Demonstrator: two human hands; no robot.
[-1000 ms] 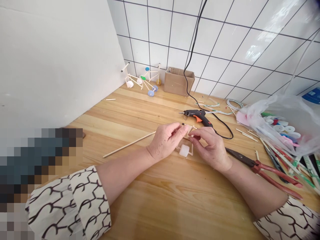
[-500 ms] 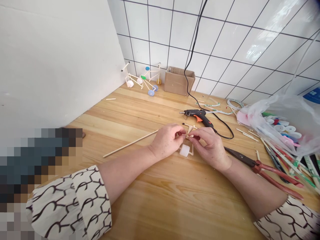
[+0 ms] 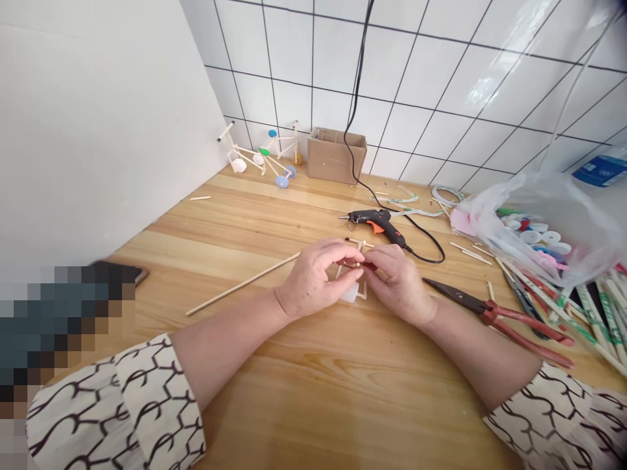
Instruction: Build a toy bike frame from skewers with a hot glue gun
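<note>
My left hand (image 3: 318,275) and my right hand (image 3: 396,282) meet over the wooden table (image 3: 313,405), both pinching a small stick frame (image 3: 353,260) made of thin wooden sticks. A white bottle cap (image 3: 351,292) hangs at the frame's lower end between my hands. The fingers of both hands are curled closed around the sticks, fingertips touching at the middle. A black hot glue gun (image 3: 375,220) with an orange trigger lies just beyond my hands, its cord running up the tiled wall.
A long wooden dowel (image 3: 242,284) lies left of my hands. Red-handled pliers (image 3: 499,318) lie to the right, beside a plastic bag (image 3: 539,228) of caps and sticks. Finished stick models (image 3: 262,155) and a cardboard box (image 3: 336,155) stand by the wall. A phone (image 3: 120,271) lies left.
My hands have closed tighter together on the stick frame, and the left fingers now cover more of it. The view has shifted slightly so everything sits further left.
</note>
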